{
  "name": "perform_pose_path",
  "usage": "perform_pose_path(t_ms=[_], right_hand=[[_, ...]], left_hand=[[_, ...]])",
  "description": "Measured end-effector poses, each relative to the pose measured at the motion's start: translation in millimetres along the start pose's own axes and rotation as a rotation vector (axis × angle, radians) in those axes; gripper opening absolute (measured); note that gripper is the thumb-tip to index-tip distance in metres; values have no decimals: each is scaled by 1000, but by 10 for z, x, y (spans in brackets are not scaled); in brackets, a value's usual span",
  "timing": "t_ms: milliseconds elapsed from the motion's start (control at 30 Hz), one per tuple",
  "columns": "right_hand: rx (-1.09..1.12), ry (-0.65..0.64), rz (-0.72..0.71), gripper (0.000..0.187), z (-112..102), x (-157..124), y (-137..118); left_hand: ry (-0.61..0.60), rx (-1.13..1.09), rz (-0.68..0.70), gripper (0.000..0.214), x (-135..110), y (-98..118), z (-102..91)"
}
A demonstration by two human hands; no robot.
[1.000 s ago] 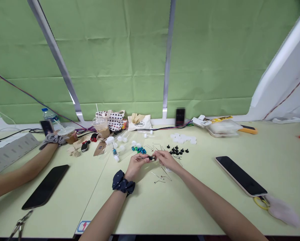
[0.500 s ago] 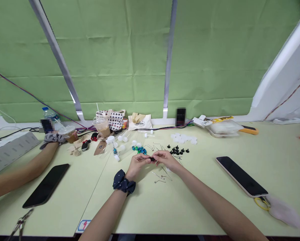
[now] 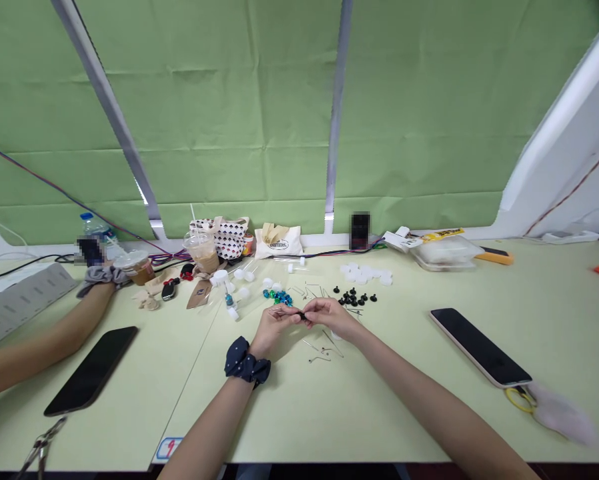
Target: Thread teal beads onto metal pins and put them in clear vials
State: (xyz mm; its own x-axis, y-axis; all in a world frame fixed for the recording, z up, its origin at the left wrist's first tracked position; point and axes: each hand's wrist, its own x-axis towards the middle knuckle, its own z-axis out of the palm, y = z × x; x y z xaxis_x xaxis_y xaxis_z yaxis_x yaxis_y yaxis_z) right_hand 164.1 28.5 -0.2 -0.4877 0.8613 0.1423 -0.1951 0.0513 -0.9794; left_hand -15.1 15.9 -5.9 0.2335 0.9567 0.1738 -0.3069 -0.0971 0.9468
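Note:
My left hand [image 3: 275,325] and my right hand [image 3: 331,315] meet above the pale green table [image 3: 329,413], fingers pinched together on a small black piece [image 3: 302,315] with a thin metal pin through it. A dark dotted scrunchie [image 3: 246,363] sits on my left wrist. Loose metal pins [image 3: 322,350] lie just below my hands. Black small parts [image 3: 353,297] lie beyond my right hand, blue and green beads [image 3: 278,297] beyond my left, and white caps [image 3: 365,275] farther back.
A phone [image 3: 479,347] lies at the right, another phone [image 3: 92,369] at the left. Another person's arm [image 3: 44,343] reaches toward drink cups [image 3: 202,252] and small bags [image 3: 279,242] by the green blinds. Pliers [image 3: 39,448] lie at the front left.
My hands have drawn closer together on the black piece; the view shifted slightly. The other person's arm stays in place.

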Motion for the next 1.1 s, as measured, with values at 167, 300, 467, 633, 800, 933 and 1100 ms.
perform_pose_path(t_ms=[167,300,467,633,800,933,1100], right_hand=[[36,3,17,36,-11,7,14],[46,8,23,38,-8,9,16],[17,1,18,34,-3,10,20],[47,-8,7,33,-21,10,48],[48,-7,9,33,-38,14,65],[37,-7,17,34,-33,14,55],[60,2,19,36,-19,9,38]], left_hand=[[-33,-5,5,20,-6,-7,-7],[-27,6,2,23,0,-21,-21],[-33,17,7,24,1,-13,-18],[-37,-7,-10,27,-4,6,-11],[-50,5,-5,26,1,-7,-20],[-33,10,4,26,2,-11,-26],[-58,5,9,25,-9,-2,-24]])
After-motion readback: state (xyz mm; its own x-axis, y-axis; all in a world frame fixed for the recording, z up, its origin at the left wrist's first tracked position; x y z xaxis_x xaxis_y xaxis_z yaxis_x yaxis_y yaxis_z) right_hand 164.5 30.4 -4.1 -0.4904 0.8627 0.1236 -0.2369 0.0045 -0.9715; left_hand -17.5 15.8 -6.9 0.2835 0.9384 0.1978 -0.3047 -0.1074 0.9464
